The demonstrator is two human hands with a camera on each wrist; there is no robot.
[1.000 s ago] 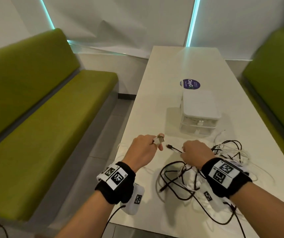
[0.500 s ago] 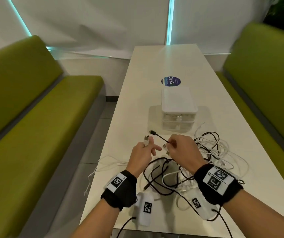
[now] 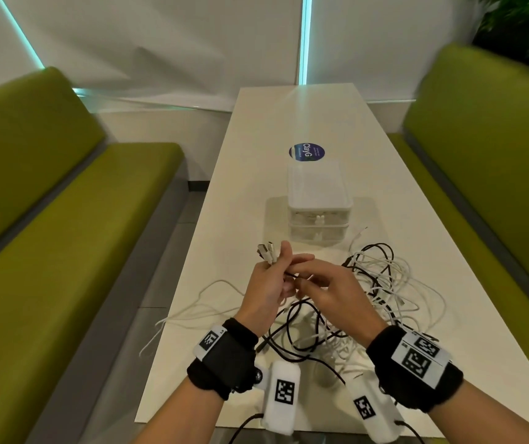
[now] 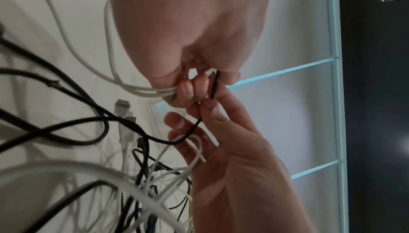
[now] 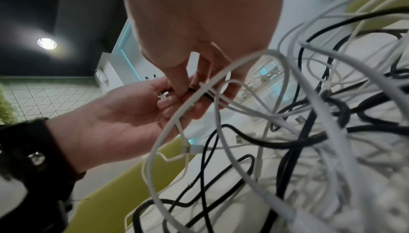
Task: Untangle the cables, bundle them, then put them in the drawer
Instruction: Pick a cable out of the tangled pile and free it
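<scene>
A tangle of black and white cables (image 3: 381, 283) lies on the white table (image 3: 305, 123) in front of a clear two-drawer box (image 3: 319, 206), whose drawers are closed. My left hand (image 3: 280, 267) grips a bunch of white cable ends, with the white USB plugs (image 3: 266, 251) sticking up above the fist. My right hand (image 3: 298, 277) touches the left and pinches a thin black cable (image 4: 214, 86) against the left fingers. In the left wrist view the white cables (image 4: 141, 90) run out of my left hand (image 4: 190, 86). Loops of cable (image 5: 243, 82) partly hide my right hand (image 5: 190, 86).
Green benches (image 3: 48, 203) run along both sides of the table. A blue round sticker (image 3: 306, 152) lies behind the box. White cable strands (image 3: 173, 318) hang over the table's left edge. Plants (image 3: 526, 24) stand at the back right.
My hands were apart and have come together. The right hand has brought the black cable end across to the left hand, which still holds the white plugs. The view has swung right.
</scene>
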